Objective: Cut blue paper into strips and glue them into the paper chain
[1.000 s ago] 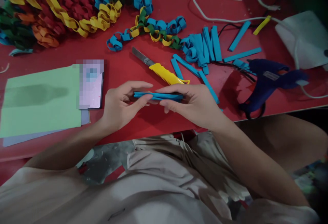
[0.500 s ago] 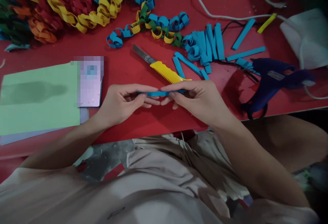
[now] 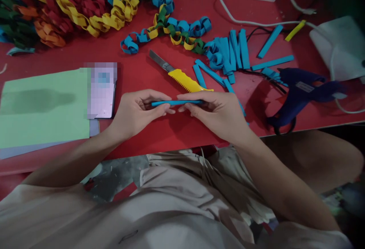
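Observation:
Between both hands I hold a blue paper strip (image 3: 176, 103) level above the table's near edge. My left hand (image 3: 134, 112) pinches its left part between thumb and fingers. My right hand (image 3: 219, 110) pinches the right part in the same way, and its fingers cover some of that end. Just beyond my right hand lies a yellow-handled utility knife (image 3: 185, 81), blade pointing away to the left. More blue strips (image 3: 235, 49) lie in a loose heap behind and to the right of the knife.
A dark blue glue gun (image 3: 302, 93) rests on the red table (image 3: 131, 74) at right, with a white cable (image 3: 239, 21) behind. Paper chains (image 3: 108, 17) fill the back left. At left are a phone (image 3: 101, 97) and green paper sheet (image 3: 45, 108).
The blue strip has turned in my fingers and now shows a thinner, edge-on side. Both hands stay in nearly the same place, and the view has shifted slightly.

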A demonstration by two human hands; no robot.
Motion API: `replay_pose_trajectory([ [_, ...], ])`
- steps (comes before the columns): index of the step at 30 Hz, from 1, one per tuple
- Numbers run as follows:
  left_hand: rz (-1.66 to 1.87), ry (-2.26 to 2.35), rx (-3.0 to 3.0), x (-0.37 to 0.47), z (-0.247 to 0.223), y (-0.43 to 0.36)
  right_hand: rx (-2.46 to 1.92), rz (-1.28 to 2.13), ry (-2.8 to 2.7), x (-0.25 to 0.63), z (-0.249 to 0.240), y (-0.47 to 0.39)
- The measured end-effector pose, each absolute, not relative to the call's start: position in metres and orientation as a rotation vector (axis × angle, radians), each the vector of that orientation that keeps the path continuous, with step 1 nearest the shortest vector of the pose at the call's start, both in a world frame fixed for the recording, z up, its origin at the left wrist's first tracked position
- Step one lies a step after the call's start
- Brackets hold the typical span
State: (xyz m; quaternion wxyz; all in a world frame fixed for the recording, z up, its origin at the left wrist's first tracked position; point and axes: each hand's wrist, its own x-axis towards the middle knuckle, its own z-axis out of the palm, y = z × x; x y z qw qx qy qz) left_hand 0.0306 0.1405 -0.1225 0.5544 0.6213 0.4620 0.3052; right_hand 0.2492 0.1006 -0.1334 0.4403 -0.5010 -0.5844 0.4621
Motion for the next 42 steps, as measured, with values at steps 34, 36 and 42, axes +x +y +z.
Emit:
replay_pose_trajectory([
  [34, 0.204, 0.523, 3.139, 0.018, -0.126, 0.131, -1.544, -0.321, -2.432, 0.237, -0.134, 0.059],
  [36, 0.273, 0.581, 3.135, 0.016, -0.127, 0.13, -1.574, -0.341, -2.447, 0.244, -0.133, 0.055],
  [42, 0.327, 0.624, 3.087, 0.004, -0.131, 0.125, -1.681, -0.415, -2.396, 0.265, -0.129, 0.043],
])
